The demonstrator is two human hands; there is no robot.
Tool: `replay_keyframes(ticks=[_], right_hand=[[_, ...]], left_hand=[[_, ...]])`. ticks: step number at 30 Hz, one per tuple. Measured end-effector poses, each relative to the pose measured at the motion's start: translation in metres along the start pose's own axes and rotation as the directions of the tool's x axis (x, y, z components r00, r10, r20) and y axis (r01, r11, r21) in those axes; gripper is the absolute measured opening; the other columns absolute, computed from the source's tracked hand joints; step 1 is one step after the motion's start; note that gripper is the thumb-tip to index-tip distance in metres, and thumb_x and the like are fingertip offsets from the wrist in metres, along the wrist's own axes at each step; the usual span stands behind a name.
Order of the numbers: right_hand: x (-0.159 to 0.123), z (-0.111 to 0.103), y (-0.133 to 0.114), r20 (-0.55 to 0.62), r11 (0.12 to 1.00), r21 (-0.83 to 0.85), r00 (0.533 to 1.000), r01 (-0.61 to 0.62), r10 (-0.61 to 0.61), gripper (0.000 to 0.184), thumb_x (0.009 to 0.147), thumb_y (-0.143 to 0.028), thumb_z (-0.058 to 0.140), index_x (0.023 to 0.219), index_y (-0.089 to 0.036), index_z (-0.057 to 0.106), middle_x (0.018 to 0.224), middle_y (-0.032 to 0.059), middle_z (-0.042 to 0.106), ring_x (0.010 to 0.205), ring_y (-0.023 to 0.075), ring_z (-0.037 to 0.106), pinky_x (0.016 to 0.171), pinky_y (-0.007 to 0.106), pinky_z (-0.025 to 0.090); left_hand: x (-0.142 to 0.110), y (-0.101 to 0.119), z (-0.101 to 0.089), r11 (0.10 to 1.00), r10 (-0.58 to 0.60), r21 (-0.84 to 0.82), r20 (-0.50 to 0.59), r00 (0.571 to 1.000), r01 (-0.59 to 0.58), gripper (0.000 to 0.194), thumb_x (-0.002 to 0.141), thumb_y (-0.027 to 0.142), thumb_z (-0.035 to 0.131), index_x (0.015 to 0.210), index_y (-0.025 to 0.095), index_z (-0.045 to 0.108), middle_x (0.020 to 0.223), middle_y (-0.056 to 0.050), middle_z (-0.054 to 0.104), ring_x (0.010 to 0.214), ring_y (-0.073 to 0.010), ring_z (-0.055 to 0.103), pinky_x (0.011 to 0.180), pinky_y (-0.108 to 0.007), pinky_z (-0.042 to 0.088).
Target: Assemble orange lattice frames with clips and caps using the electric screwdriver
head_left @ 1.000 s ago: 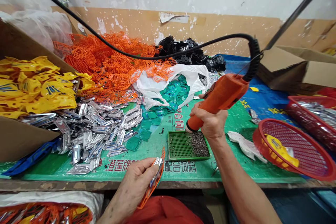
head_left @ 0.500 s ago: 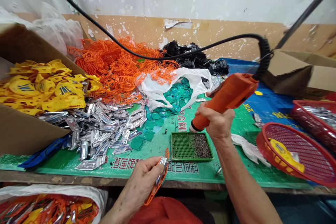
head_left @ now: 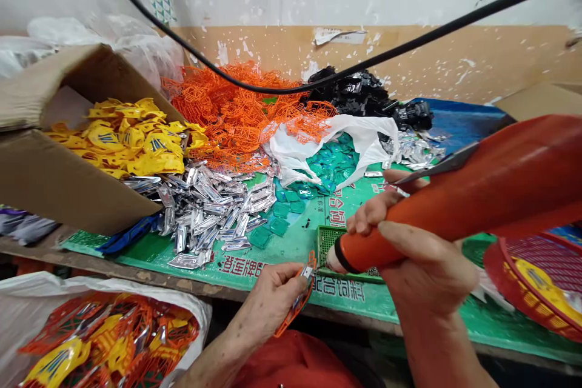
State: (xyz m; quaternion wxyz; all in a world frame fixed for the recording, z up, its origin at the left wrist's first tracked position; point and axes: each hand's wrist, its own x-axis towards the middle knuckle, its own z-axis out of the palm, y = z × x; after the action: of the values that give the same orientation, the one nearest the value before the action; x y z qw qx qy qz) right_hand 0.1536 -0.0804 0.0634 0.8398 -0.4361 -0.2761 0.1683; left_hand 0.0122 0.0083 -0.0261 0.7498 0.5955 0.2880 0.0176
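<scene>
My left hand (head_left: 282,294) pinches an orange plastic frame (head_left: 291,315) with a silvery chrome piece (head_left: 307,271) against it, low over the table's front edge. Wrapped in my right hand (head_left: 422,254) is an orange electric screwdriver (head_left: 477,188), its pale nose tilted down and to the left, toward the orange frame. The tool's nose overlaps a green tray (head_left: 324,236) in my view; whether it touches anything I cannot tell. Most of the tray and the small screws in it are hidden behind the tool and hand.
Yellow parts (head_left: 150,139) fill a cardboard box (head_left: 68,182) at left. Beside it lie chrome pieces (head_left: 213,206), orange frames (head_left: 236,103), teal pieces (head_left: 334,160) and black parts (head_left: 350,94). A red basket (head_left: 504,273) stands right; a white sack (head_left: 195,315) sits low left. A black cable (head_left: 282,90) hangs across.
The electric screwdriver has come nearer to me and lower, its nose now closer to my left hand. My view has shifted, so the table's things appear further right. Both hands keep their holds.
</scene>
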Motion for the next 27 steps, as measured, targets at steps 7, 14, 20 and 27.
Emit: replay_keyframes(ticks=[7, 14, 20, 27], right_hand=[[-0.005, 0.007, 0.008, 0.035, 0.999, -0.015, 0.999, -0.038, 0.039, 0.042, 0.063, -0.013, 0.068, 0.102, -0.025, 0.061, 0.065, -0.0037, 0.060, 0.056, 0.0134, 0.057, 0.057, 0.031, 0.049], [-0.005, 0.010, 0.009, 0.031, 0.996, -0.071, 0.998, -0.058, 0.060, 0.042, 0.061, -0.015, 0.067, 0.100, -0.026, 0.061, 0.064, -0.0044, 0.058, 0.055, 0.0140, 0.056, 0.056, 0.032, 0.049], [-0.006, 0.011, 0.010, -0.012, 0.991, -0.075, 0.994, -0.109, 0.108, 0.048, 0.056, -0.016, 0.071, 0.101, -0.026, 0.060, 0.063, -0.0047, 0.059, 0.056, 0.0145, 0.056, 0.056, 0.033, 0.049], [-0.008, 0.009, 0.013, 0.040, 0.991, -0.097, 0.994, -0.097, 0.101, 0.044, 0.059, -0.018, 0.072, 0.100, -0.026, 0.058, 0.064, -0.0048, 0.059, 0.058, 0.0145, 0.056, 0.058, 0.032, 0.049]], left_hand=[[-0.001, 0.005, 0.001, 1.000, 0.001, -0.010, 0.015, 1.000, -0.001, 0.034, 0.077, 0.047, 0.062, 0.077, 0.014, 0.069, 0.063, 0.003, 0.043, 0.058, -0.0107, 0.031, 0.052, -0.024, 0.021], [-0.001, 0.004, 0.000, 1.000, 0.017, -0.013, 0.023, 1.000, -0.017, 0.033, 0.078, 0.047, 0.059, 0.075, 0.014, 0.065, 0.062, 0.003, 0.039, 0.058, -0.0107, 0.028, 0.052, -0.024, 0.020], [0.000, 0.002, 0.001, 1.000, 0.020, 0.005, 0.028, 0.999, -0.020, 0.033, 0.078, 0.048, 0.057, 0.070, 0.016, 0.059, 0.061, 0.004, 0.034, 0.058, -0.0108, 0.024, 0.052, -0.025, 0.019], [-0.002, 0.005, 0.003, 0.997, 0.032, 0.068, 0.010, 0.999, -0.033, 0.034, 0.079, 0.048, 0.056, 0.068, 0.016, 0.058, 0.061, 0.003, 0.035, 0.058, -0.0112, 0.026, 0.052, -0.025, 0.020]])
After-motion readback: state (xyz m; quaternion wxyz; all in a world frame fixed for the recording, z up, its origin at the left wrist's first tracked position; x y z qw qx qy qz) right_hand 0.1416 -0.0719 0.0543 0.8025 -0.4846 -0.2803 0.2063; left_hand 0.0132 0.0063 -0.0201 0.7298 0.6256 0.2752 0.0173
